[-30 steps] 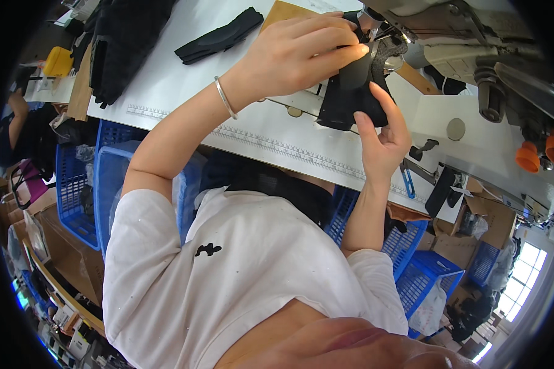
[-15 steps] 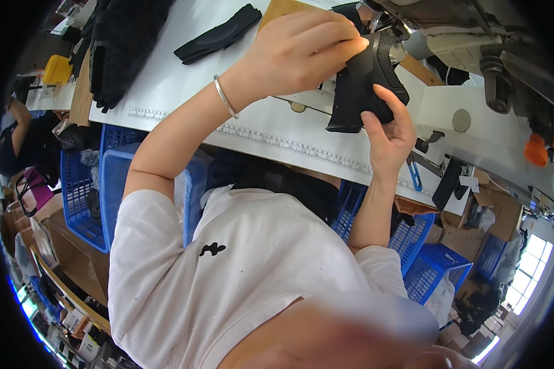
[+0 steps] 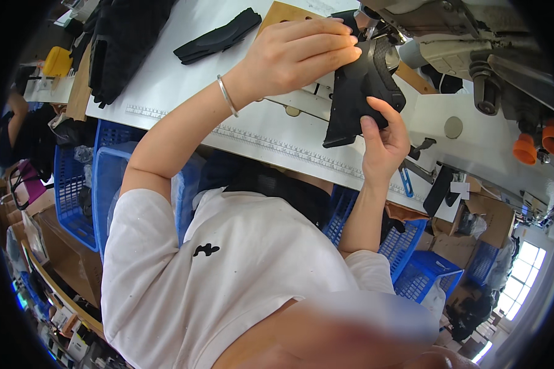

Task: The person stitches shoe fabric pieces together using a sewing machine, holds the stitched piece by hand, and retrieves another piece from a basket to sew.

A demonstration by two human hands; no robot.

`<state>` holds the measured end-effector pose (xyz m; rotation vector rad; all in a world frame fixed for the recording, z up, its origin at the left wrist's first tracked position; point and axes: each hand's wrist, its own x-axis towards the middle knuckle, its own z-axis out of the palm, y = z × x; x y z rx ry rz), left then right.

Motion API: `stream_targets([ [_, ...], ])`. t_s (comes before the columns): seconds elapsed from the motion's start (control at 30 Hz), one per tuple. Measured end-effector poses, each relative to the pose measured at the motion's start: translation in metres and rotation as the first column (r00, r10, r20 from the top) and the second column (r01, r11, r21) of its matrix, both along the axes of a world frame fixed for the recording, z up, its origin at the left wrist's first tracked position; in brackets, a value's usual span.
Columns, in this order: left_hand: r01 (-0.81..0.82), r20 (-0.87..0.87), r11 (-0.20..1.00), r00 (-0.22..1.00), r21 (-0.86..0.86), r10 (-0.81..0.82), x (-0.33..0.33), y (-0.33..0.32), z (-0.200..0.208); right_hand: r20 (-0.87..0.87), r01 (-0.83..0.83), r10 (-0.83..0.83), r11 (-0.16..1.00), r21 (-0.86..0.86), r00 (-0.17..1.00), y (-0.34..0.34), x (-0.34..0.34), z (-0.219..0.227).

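Note:
A black padded fabric piece (image 3: 352, 101) with a curved, textured side part lies under the head of a sewing machine (image 3: 440, 31). My left hand (image 3: 298, 55) comes over its upper left edge near the needle area, fingers together on the fabric and thumb hidden. Lower down, my right hand (image 3: 386, 144) holds the piece's right side between thumb and fingers. The piece's lower end hangs toward me over the white table (image 3: 258, 123). What lies right under the needle is hard to make out.
Another black strip-shaped piece (image 3: 218, 37) lies on the table, left of a wooden board (image 3: 282, 13). Dark fabric (image 3: 126, 49) is heaped at far left. A ruler strip (image 3: 277, 142) runs along the front edge. Blue baskets (image 3: 77, 194) stand below, and orange knobs (image 3: 525, 149) sit at right.
The black piece's lower end has shifted a little toward me. My right hand has moved slightly down with it, and my left fingers have straightened from a tighter pinch.

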<state>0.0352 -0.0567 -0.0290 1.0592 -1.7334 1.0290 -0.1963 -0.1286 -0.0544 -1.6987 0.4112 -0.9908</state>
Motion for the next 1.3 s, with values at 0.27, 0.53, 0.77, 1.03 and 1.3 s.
stream_targets([
  [0.27, -0.024, 0.030, 1.000, 0.999, -0.009, 0.024, 0.009, -0.008, -0.002, 0.010, 0.046, -0.046, 0.998, -0.048, 0.999, 0.002, 0.010, 0.005],
  [0.53, 0.063, 0.049, 0.996, 0.997, 0.065, -0.067, 0.017, 0.000, 0.002, -0.012, 0.057, -0.058, 0.998, -0.020, 0.998, 0.004, 0.011, 0.010],
  [0.77, 0.025, 0.091, 0.997, 0.995, 0.072, -0.031, 0.015, -0.002, 0.011, -0.005, 0.083, -0.083, 0.997, 0.008, 0.997, 0.002, 0.013, 0.012],
  [1.03, 0.084, 0.133, 0.993, 0.987, 0.082, -0.094, 0.016, 0.004, 0.016, 0.007, 0.075, -0.076, 0.997, 0.026, 0.997, -0.002, 0.019, 0.016],
  [1.3, 0.028, 0.132, 0.989, 0.990, 0.145, -0.047, 0.010, 0.008, 0.023, 0.054, 0.041, -0.044, 0.997, 0.063, 0.998, -0.010, 0.021, 0.014],
])
